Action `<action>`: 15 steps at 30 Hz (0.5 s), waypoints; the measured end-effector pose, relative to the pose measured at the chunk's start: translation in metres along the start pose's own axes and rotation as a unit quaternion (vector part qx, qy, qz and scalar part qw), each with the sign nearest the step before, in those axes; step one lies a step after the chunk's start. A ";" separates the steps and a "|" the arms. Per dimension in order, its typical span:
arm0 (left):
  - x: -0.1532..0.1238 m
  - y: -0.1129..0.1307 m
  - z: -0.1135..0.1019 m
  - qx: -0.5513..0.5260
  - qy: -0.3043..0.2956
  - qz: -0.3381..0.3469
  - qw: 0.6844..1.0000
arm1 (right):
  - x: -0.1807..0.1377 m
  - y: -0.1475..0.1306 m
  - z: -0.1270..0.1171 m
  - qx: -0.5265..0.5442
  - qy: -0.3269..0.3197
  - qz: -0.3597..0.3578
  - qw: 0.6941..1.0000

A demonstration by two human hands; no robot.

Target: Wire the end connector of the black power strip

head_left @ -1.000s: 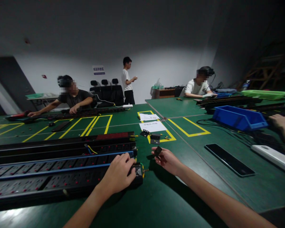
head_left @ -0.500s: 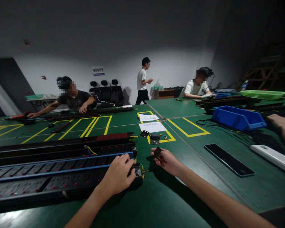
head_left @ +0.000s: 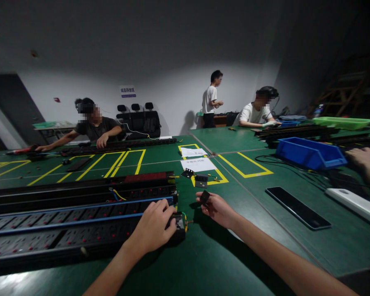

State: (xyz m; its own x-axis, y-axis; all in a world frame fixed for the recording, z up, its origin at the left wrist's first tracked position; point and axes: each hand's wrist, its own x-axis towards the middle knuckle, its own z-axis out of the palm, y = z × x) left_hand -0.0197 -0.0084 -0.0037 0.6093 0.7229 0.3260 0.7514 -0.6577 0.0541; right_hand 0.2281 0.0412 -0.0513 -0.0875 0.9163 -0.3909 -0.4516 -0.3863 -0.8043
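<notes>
My left hand grips the right end of a long black power strip with red switches, lying on the green table. Yellow and green wires stick out of that end. Just to the right, my right hand pinches a small black end cap between thumb and fingers, a little above the table and apart from the strip. More black strips lie side by side behind the held one.
Small black brackets and paper sheets lie in a yellow-taped box ahead. A black flat bar, a white strip and a blue bin sit at right, near another person's hand. Two seated workers and one standing person are farther back.
The standing person at the back has walked to the right. My hands, the strip and the end cap have stayed almost still.
</notes>
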 end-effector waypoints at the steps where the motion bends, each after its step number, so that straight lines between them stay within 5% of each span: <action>1: 0.000 0.000 0.000 0.000 0.000 0.000 1.000 | 0.000 0.000 0.000 0.001 0.000 0.000 1.000; 15: 0.000 0.001 -0.002 -0.011 -0.023 -0.015 1.000 | 0.001 0.001 -0.001 0.006 -0.003 0.000 1.000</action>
State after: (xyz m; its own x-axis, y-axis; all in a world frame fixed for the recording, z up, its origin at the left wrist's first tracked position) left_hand -0.0187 -0.0094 -0.0017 0.5980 0.7511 0.2798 0.7642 -0.6396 0.0837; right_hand 0.2286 0.0416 -0.0536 -0.0923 0.9170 -0.3881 -0.4616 -0.3848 -0.7993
